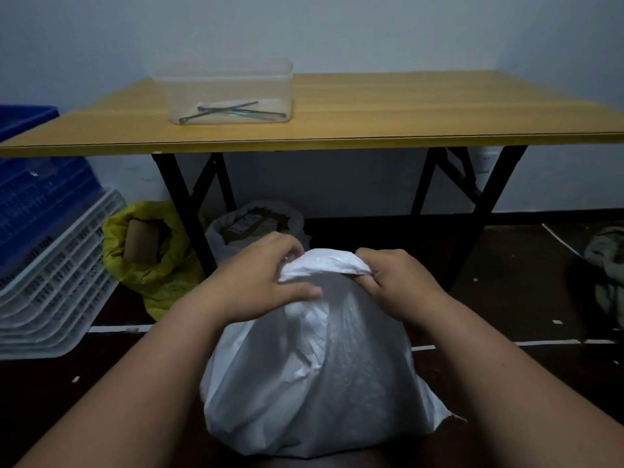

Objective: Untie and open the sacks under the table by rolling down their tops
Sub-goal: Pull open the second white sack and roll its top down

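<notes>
A white sack (317, 376) is set on the dark floor (506, 298) before the table (371, 109), its gathered top gripped by the left hand (260, 282) and the right hand (395, 282). Under the table, a yellow sack (152, 265) and a grey sack (243, 228) are seen opened. A clear container (229, 92) is placed near the table's left edge.

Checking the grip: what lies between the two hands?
In the head view, only the bunched top of the white woven plastic sack lies between the left hand and right hand; both grip it.
</notes>
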